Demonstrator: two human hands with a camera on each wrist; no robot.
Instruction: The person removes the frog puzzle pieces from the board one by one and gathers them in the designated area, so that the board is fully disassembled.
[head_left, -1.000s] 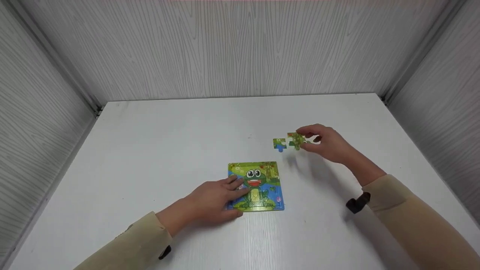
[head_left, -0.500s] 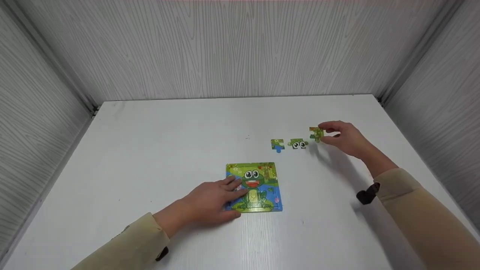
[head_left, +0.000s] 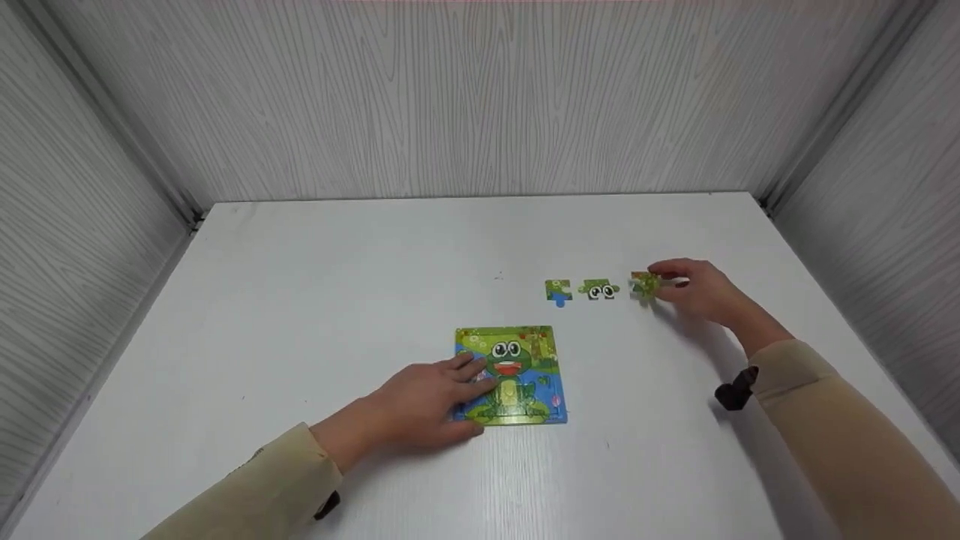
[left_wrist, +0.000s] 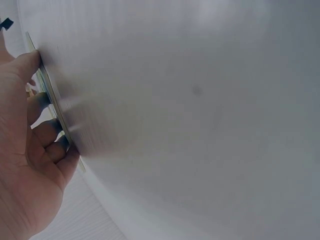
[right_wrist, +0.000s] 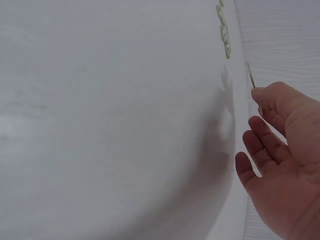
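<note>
1. Far left, we see a wood-grain left panel (head_left: pixel 67 240); the white bench (head_left: pixel 360 285) spreads from there beneath everything else.
2. Lower left, we note a tan left sleeve (head_left: pixel 255 487).
3. Next, the left hand (head_left: pixel 420 401) rests on the left part of the square frog board (head_left: pixel 525 375). Its grip is spread: fingers over the print, thumb at the near edge.
4. We find the frog board flat on the bench, near mid-view, showing a green frog with 2 white eyes and a red mouth.
5. Beyond its right side, we log the blue-green piece (head_left: pixel 556 290), flat on the bench, knob toward us.
6. Just right of that, apart, lies the eye piece (head_left: pixel 598 285), with 2 eyes printed.
7. Further right, the right hand (head_left: pixel 703 294) has its grip pinching the held piece (head_left: pixel 643 285), green and blurred to us, between thumb and forefinger; the other 3 fingers stand away. The right wrist view shows it clear of the bench.
8. Lower right, we record a tan right sleeve (head_left: pixel 840 427).
</note>
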